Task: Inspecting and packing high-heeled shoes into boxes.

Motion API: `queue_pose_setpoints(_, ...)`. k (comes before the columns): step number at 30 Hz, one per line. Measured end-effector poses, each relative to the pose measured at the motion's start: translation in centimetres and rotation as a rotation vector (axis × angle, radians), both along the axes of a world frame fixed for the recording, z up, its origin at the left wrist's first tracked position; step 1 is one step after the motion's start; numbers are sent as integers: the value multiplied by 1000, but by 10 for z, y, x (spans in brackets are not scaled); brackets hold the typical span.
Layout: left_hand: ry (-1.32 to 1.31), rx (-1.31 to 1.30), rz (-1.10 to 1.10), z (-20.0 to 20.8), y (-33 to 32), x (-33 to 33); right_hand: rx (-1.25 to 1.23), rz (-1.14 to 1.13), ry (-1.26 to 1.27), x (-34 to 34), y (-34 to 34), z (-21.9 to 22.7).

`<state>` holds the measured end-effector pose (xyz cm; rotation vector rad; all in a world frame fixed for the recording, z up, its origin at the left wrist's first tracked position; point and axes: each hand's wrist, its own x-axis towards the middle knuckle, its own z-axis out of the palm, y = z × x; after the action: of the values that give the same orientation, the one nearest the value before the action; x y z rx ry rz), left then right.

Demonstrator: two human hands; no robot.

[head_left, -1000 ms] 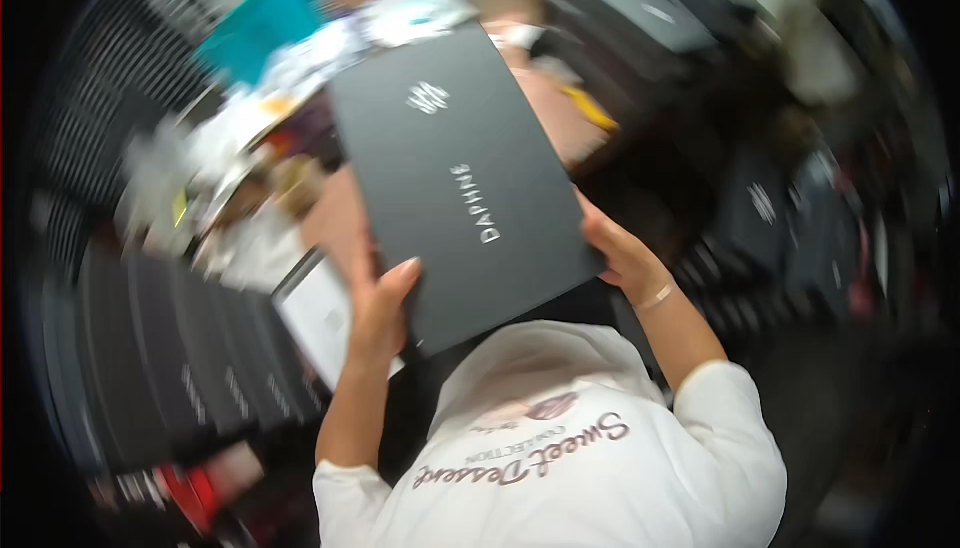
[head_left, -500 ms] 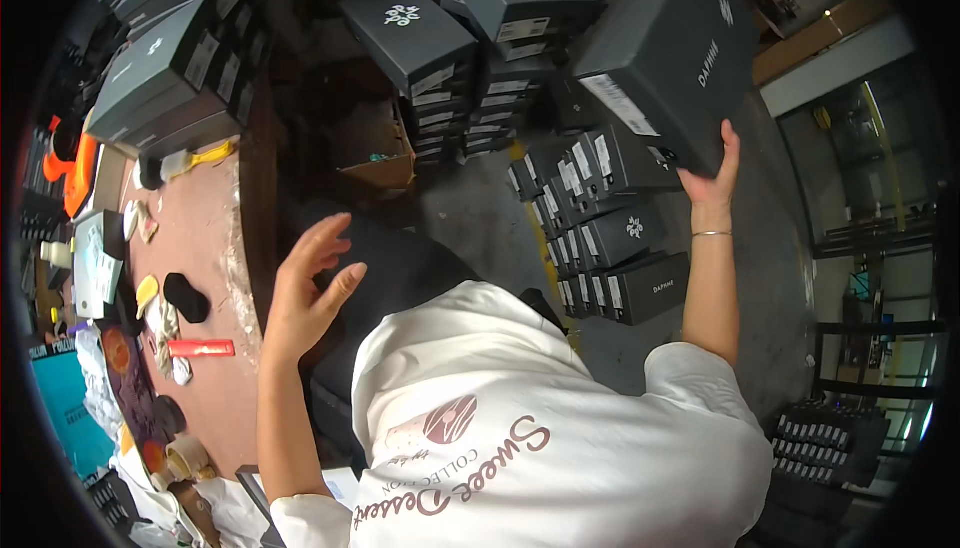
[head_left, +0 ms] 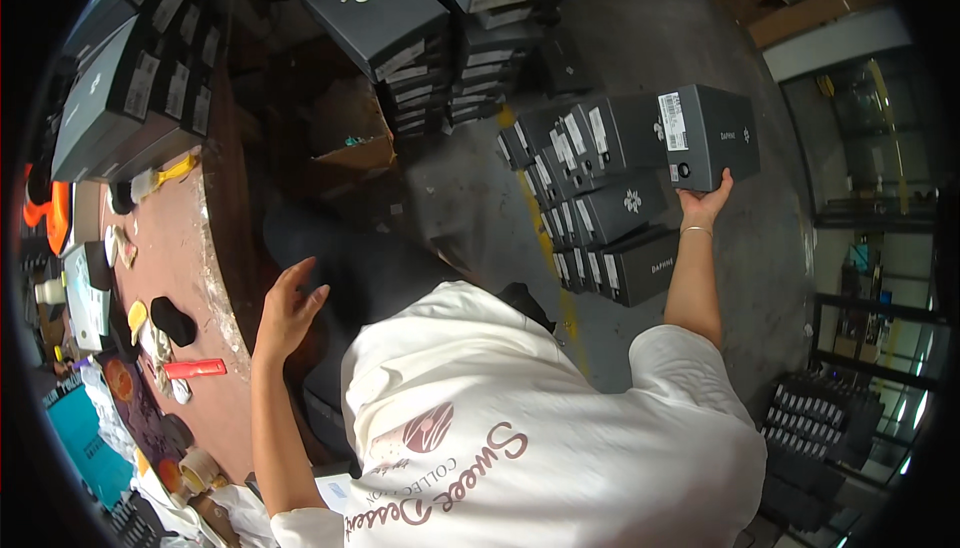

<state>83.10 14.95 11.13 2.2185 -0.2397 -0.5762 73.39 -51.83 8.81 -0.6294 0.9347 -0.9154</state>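
Note:
My right hand (head_left: 706, 204), with a thin bracelet at the wrist, grips the lower end of a dark grey shoebox (head_left: 730, 140). A white label shows on the end of this box. It is held out at the right, beside the rows of similar shoeboxes (head_left: 625, 210) on the floor; whether it touches them I cannot tell. My left hand (head_left: 289, 310) holds nothing, its fingers apart and slightly curled, near the edge of the brown worktable (head_left: 215, 278).
Tall shoebox stacks (head_left: 375, 13) rise at the back, near an opened cardboard carton (head_left: 365, 153). More boxes (head_left: 120, 98) stand on the worktable, with a yellow-handled brush (head_left: 165, 176), a red strip-shaped object (head_left: 197, 369) and a tape roll (head_left: 203, 471). Yellow tape (head_left: 548, 248) runs along the floor.
The shoebox in my right hand has moved down and away, from high up to beside the floor rows. My left hand has dropped slightly lower, and the view has shifted.

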Motion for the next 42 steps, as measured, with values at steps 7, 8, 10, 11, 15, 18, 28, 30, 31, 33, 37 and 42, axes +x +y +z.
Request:
queue_pose_setpoints(7, -121, 206, -55, -52, 15, 10, 27, -91, 202, -126, -43, -37)
queue_pose_setpoints(8, -209, 217, -51, -60, 10, 12, 8, -83, 245, -140, -43, -41)
queue_pose_setpoints(10, -383, 249, -32, -66, -6, 17, -24, -54, 332, -160, -39, -50)
queue_pose_setpoints(11, -404, 224, -39, -61, -18, 20, -18, -72, 355, -161, -31, -54)
queue_pose_setpoints(15, -392, 247, -185, -67, -57, 31, 135, -84, 374, -144, 4, -50)
queue_pose_setpoints(18, -365, 443, -247, -76, -74, 21, 148, -113, 306, -128, 0, -59)
queue_pose_setpoints(28, -412, 380, -127, -78, -74, 13, -87, -58, 127, -88, -53, -6)
queue_pose_setpoints(30, -421, 371, -117, -78, -73, 14, -127, -70, 146, -81, -55, 5)
queue_pose_setpoints(31, -433, 361, -113, -80, -73, 13, -148, -77, 156, -82, -56, 9)
queue_pose_setpoints(33, -439, 356, -110, -79, -72, 13, -199, -94, 204, -96, -63, 1)
queue_pose_setpoints(37, -400, 375, -132, -74, -76, 12, -155, -84, 267, -140, -76, -46)
queue_pose_setpoints(42, -466, 394, -139, -79, -75, 11, 82, -60, 414, -154, -34, -79)
